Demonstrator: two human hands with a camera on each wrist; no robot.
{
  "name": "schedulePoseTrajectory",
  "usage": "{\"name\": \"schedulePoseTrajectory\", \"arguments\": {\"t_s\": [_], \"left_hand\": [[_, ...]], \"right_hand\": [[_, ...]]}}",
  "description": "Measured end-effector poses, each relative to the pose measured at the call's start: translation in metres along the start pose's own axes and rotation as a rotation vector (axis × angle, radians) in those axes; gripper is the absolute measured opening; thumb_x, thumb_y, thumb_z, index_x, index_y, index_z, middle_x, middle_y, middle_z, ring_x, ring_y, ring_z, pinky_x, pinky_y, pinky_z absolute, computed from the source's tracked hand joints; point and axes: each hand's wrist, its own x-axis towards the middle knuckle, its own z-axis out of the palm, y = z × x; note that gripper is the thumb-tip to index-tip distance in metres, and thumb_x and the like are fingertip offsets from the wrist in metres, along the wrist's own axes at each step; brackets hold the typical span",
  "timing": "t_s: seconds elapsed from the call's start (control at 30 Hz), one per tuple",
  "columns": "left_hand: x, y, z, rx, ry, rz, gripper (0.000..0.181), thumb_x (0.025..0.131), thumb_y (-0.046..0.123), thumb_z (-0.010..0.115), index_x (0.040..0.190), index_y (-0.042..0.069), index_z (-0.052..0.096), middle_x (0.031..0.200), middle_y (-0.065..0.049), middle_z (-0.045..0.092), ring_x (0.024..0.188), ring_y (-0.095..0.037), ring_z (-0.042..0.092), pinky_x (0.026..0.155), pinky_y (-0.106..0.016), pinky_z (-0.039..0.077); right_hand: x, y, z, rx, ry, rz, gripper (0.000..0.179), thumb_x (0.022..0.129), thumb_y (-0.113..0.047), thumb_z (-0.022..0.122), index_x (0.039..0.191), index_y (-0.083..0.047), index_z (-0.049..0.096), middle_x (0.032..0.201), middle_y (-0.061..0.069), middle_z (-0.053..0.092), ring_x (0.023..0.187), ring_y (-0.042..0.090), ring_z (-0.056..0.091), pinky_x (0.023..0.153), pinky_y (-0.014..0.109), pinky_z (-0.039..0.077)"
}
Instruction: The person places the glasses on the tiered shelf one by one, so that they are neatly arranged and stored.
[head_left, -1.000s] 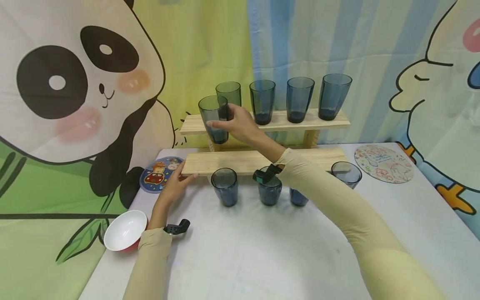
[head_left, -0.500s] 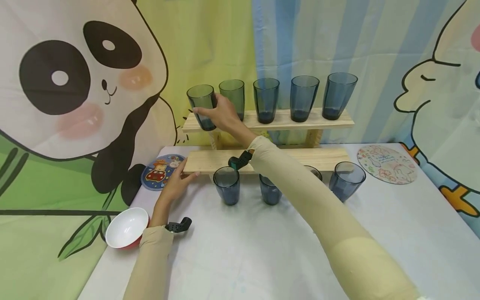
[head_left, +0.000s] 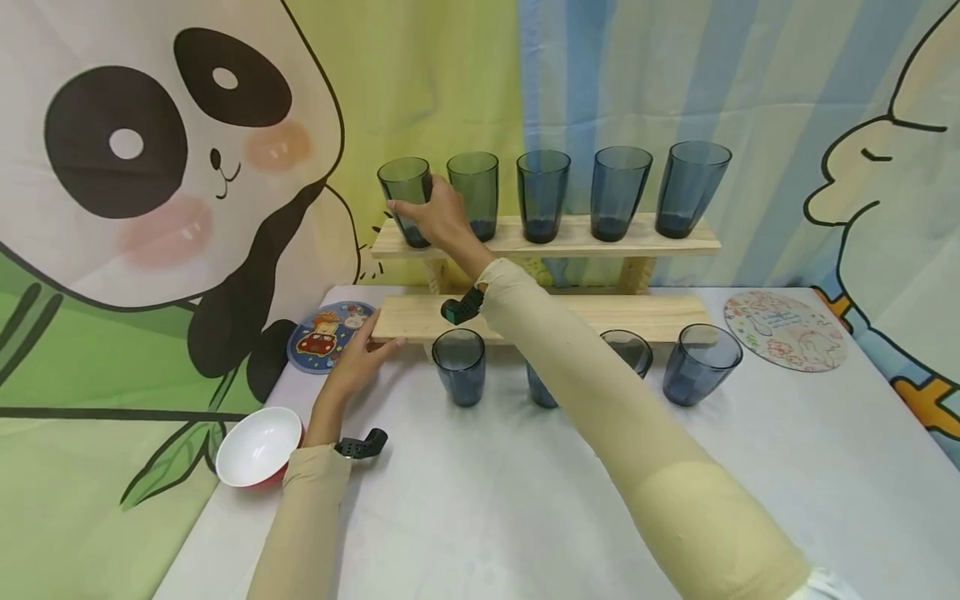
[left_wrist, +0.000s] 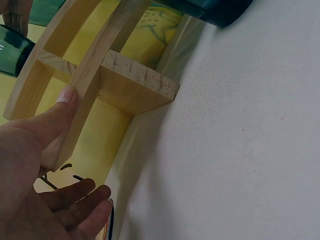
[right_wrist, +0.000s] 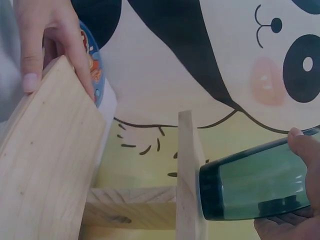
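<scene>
My right hand [head_left: 442,212] grips a tinted drinking glass [head_left: 405,187] from its right side, thumb toward the front. The glass stands upright at the left end of the upper board [head_left: 562,242] of a two-tier wooden shelf. Seen from the right wrist, the dark glass base [right_wrist: 211,195] meets the board. My left hand [head_left: 354,367] holds the left end of the lower board [head_left: 405,318], its thumb [left_wrist: 65,100] on the front edge and the other fingers around the end. Several matching glasses [head_left: 543,196] line the upper board to the right.
Several more glasses [head_left: 460,367] stand on the white table in front of the shelf, some partly hidden by my right sleeve. A white bowl [head_left: 258,446] and a blue round mat [head_left: 318,342] lie left. Another round mat [head_left: 786,332] lies right. A printed curtain [head_left: 637,75] hangs behind.
My right hand has carried the glass left and back, from in front of the upper board onto its left end. My left hand stays on the lower board. The head view has shifted slightly.
</scene>
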Motion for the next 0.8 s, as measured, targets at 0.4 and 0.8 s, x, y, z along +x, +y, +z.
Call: {"name": "schedulePoseTrajectory", "arguments": {"t_s": [0.4,0.8], "left_hand": [[0.001,0.003,-0.001,-0.004,0.003,0.015,0.094,0.103,0.042,0.069,0.172,0.015,0.011,0.175,-0.021,0.018,0.157,-0.044,0.027,0.128,-0.059,0.023],[-0.003,0.002,0.0,-0.015,-0.004,0.017,0.092,0.104,0.039,0.068,0.172,0.017,0.01,0.173,-0.024,0.022,0.151,-0.046,0.039,0.125,-0.06,0.031]], "right_hand": [[0.009,-0.001,0.012,0.041,0.057,-0.003,0.092,0.098,-0.052,0.072,0.167,-0.009,0.027,0.168,0.01,0.04,0.153,0.023,0.042,0.121,0.034,0.042],[-0.017,0.007,0.007,-0.07,-0.091,-0.017,0.112,0.099,-0.052,0.071,0.169,-0.004,-0.002,0.175,0.014,0.022,0.158,0.027,0.032,0.124,0.039,0.037]]}}
